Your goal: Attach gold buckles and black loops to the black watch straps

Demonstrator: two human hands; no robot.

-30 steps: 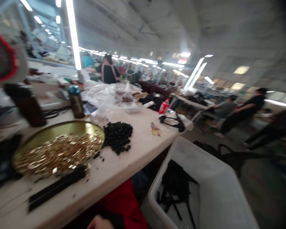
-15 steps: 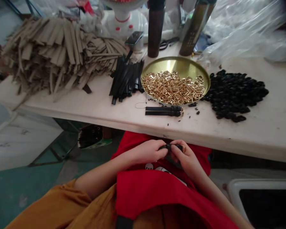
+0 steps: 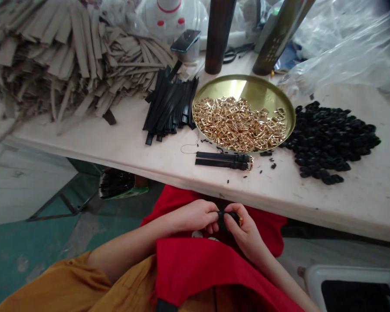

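Over my lap, below the table edge, my left hand [image 3: 205, 215] and my right hand [image 3: 242, 225] close on a black watch strap [image 3: 221, 218] with a gold buckle showing at the right hand. Most of the strap is hidden by my fingers. In front of me on the table lie black straps with gold buckles [image 3: 221, 161], side by side. Behind them stands a round gold tray [image 3: 247, 84] heaped with gold buckles [image 3: 237, 123]. A pile of small black pieces [image 3: 334, 138] sits right of the tray, and a bundle of black strips [image 3: 172, 106] to its left.
A large heap of grey-brown strips [image 3: 61, 65] covers the table's left. Farther back are a phone [image 3: 185, 41], two dark bottles [image 3: 219, 39], scissors [image 3: 235, 53] and clear plastic bags [image 3: 351, 56]. A white bin [image 3: 315, 277] stands low at right, and an open box [image 3: 118, 184] under the table.
The view has swung from the room's right side to my lap and the table. Since half a second ago, both hands have stayed together on the strap, with only slight finger shifts.
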